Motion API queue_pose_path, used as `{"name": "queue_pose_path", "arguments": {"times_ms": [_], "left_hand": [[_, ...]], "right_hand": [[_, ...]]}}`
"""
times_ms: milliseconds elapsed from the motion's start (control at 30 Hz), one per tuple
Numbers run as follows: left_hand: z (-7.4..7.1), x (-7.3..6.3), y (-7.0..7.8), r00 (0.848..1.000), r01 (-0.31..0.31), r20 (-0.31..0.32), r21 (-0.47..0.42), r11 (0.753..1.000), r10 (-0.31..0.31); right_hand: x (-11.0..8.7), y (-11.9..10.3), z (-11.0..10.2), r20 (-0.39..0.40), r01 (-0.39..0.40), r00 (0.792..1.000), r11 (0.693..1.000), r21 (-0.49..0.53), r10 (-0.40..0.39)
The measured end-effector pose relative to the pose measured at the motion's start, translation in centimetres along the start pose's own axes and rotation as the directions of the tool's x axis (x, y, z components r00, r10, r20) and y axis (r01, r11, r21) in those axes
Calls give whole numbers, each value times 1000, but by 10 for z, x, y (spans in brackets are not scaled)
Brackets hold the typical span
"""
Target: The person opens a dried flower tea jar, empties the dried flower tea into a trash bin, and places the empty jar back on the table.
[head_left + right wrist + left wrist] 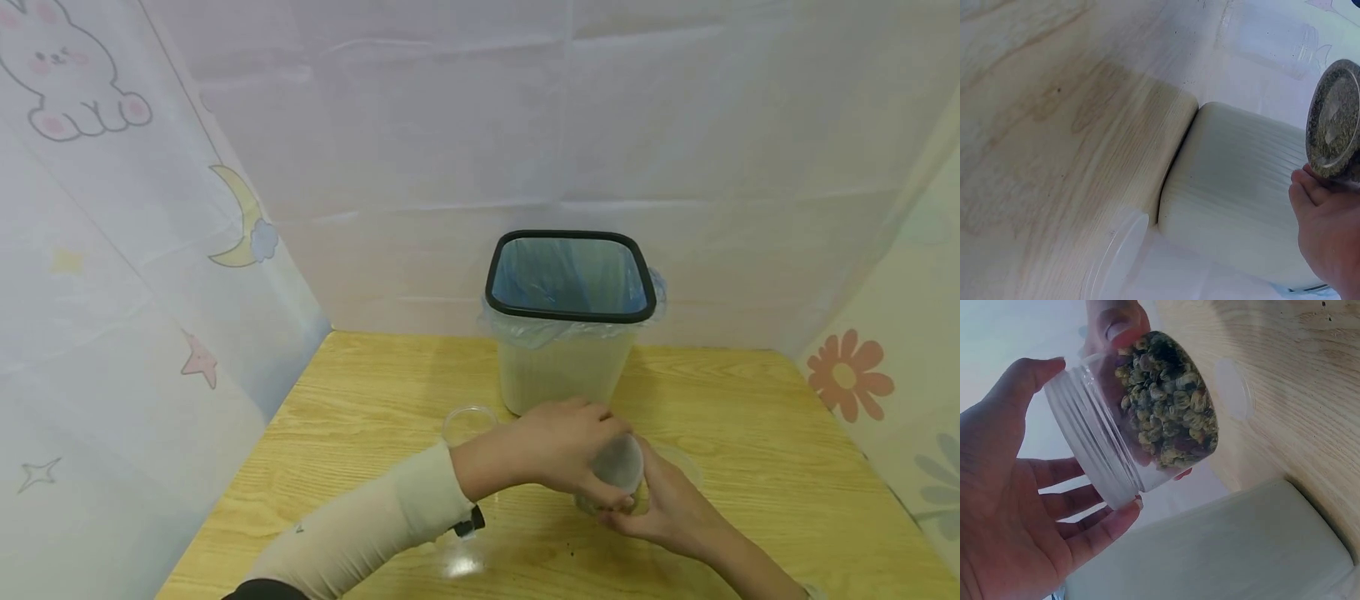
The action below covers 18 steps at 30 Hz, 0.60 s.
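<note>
A clear round jar (pixel 1166 412) of dried flower buds is held tilted above the table between both hands. My left hand (pixel 562 446) spreads its fingers and thumb round the ridged, frosted lid (pixel 1094 437), which sits on the jar's mouth. My right hand (pixel 667 508) grips the jar's body; in the left wrist view its thumb presses the near side. The right wrist view shows the jar's base (pixel 1335 119) with that hand's fingers against it. An uncovered clear jar (pixel 470 423) stands on the table to the left, partly behind my left forearm.
A pale bin (pixel 562 362) with a black rim and a bluish bag liner stands behind the hands. A loose clear lid (pixel 1235 389) lies on the wooden table (pixel 375 383) to the right. Small dark crumbs dot the tabletop near me. Printed cloth walls surround the table.
</note>
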<state>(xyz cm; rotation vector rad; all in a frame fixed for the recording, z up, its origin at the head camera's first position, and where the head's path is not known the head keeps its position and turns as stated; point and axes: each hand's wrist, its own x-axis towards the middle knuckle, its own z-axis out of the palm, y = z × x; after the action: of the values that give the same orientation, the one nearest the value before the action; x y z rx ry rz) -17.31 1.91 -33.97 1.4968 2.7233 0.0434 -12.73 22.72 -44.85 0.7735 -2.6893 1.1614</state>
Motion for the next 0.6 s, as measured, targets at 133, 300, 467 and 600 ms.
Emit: {"name": "queue_pose_path", "arguments": {"times_ms": [133,300,467,600], "left_hand": [[0,1,4,999,49,-23,46,998,-48],[2,1,7,994,104,-39,78,992,-101],[4,1,7,992,124,-47,86,989,-120],[3,0,5,993,111,-32,66,992,-109]], "right_hand": [[1,0,1,-23,-14,1000,1000,-15,14],[1,-1,2,-9,-33,999,999,-33,33],[0,-4,2,-2,-53,999,996,-67,53],[0,-4,2,-5,-48,999,996,-74,48]]}}
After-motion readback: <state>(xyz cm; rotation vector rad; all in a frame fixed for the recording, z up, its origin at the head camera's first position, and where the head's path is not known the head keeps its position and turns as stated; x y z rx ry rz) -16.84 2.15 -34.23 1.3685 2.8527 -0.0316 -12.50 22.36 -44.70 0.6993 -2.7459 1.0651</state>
